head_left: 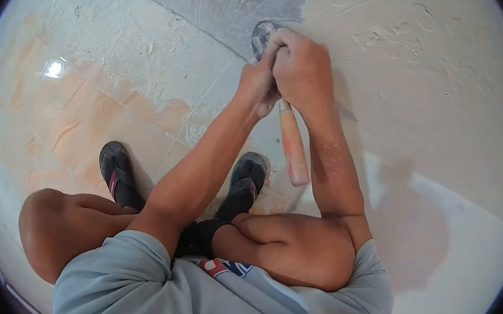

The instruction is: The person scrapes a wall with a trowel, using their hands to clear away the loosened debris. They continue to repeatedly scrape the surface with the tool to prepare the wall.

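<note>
Wood first, pale and smeared red: had a hand tool (291, 132) clasped between both hands, with its long handle (296, 162) showing just below them, toward the body. Had the left hand (257, 87) and the right hand (303, 67) curled tightly together about its upper part; could not see every finger, nor divide the grip exactly between the two. Saw at the far side of the grip a rounded dark piece (262, 37), grey-smudged and scuffed; could not tell blade from separate lump. Called, in judgement, for firm wrists, evenly shared pressure, fingertips well back from the rounded rim, and short controlled movements with the handle clear of the right forearm (331, 155). Saw on that forearm a sprinkle of pale flecks. Noted just beyond the hands a matt grey patch (236, 1), finely scored, straight along its left border and ragged along its right. Found to the right of the hands a smooth cream surface (427, 97) with looped, shallow ridges; to their left, crumbly pale residue (126, 48) beside peach tile (99, 114) crossed by thin straight joints.
</note>
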The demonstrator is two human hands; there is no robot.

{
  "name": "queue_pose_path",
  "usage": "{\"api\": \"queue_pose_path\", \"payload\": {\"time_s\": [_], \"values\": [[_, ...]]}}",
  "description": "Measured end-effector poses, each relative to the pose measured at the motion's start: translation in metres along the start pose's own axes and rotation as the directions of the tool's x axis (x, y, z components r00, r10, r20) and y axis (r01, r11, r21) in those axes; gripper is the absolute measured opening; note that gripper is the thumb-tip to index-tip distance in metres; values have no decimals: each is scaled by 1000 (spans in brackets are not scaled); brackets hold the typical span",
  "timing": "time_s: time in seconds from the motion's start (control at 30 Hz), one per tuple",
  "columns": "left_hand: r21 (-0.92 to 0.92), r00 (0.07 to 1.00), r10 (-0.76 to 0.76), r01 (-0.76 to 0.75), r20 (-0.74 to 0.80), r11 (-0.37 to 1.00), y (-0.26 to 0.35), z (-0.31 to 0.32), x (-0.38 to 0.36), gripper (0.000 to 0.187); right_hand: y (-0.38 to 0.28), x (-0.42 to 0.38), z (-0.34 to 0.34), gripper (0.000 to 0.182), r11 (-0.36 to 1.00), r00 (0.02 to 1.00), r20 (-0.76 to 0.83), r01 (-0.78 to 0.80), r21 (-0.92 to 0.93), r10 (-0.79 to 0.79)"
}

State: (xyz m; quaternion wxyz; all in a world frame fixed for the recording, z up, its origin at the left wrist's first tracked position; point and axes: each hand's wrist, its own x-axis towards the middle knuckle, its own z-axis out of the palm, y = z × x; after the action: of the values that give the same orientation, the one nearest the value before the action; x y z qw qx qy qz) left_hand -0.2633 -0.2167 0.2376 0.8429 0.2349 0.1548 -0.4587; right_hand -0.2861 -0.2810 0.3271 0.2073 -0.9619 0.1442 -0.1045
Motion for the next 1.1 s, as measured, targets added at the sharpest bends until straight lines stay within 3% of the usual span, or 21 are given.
{"api": "queue_pose_path", "payload": {"time_s": [0.07,0.1,0.17,0.23,0.3,0.4,0.43,0.47,0.53,0.57,0.63,0.73,0.8,0.87,0.93,1.07,1.1], "values": [[81,998,-9,14,-64,997,-1,15,-18,46,-16,-12,-22,16,991,996,-18,-85,103,88],[137,999,50,-48,-12,989,-3,19,-20,44,-20,-17,-32,16,982,991,-36,-120,148,127],[113,998,41,-37,-36,993,-1,24,-22,44,-23,-16,-35,16,986,991,-61,-112,122,120],[39,999,30,-28,-36,999,0,16,-14,44,-19,-6,-20,17,995,995,1,-103,-17,103],[31,999,-4,5,-43,1000,2,11,-14,43,-8,-2,-11,18,999,1000,22,-11,-54,12],[117,998,41,-35,-54,992,-7,18,-16,42,-18,-16,-29,18,982,993,-51,-96,164,105],[145,995,98,-94,-22,985,-8,27,-25,43,-22,-21,-36,17,982,989,-77,-110,154,123],[82,998,56,-55,-8,995,-9,31,-27,45,-25,-20,-40,17,983,986,-106,-116,141,132],[75,994,60,-53,-95,996,-4,25,-21,45,-23,-9,-28,17,997,997,-18,-81,9,81],[19,989,-8,11,-144,1000,3,20,-17,47,-15,-3,-16,16,999,1000,-1,-29,-43,29],[41,994,16,-12,-111,999,-5,17,-14,47,-15,-3,-18,17,997,999,32,-20,-70,23],[123,996,61,-53,-61,991,-12,29,-25,46,-22,-23,-39,17,981,984,-114,-118,153,137],[127,997,66,-62,-28,990,-9,32,-29,44,-22,-17,-34,17,989,989,-87,-115,94,123],[-5,995,32,-33,-91,999,-8,14,-9,42,-15,-6,-20,17,998,998,0,-60,-13,60],[-10,1000,15,-15,-12,1000,1,13,-12,41,-14,-10,-20,17,998,998,-1,-69,9,69],[103,996,79,-73,-51,992,-8,31,-26,42,-24,-26,-43,16,991,983,-150,-88,100,102],[93,996,64,-58,-58,994,-9,29,-24,42,-31,-22,-48,15,992,988,-104,-108,70,115]]}}
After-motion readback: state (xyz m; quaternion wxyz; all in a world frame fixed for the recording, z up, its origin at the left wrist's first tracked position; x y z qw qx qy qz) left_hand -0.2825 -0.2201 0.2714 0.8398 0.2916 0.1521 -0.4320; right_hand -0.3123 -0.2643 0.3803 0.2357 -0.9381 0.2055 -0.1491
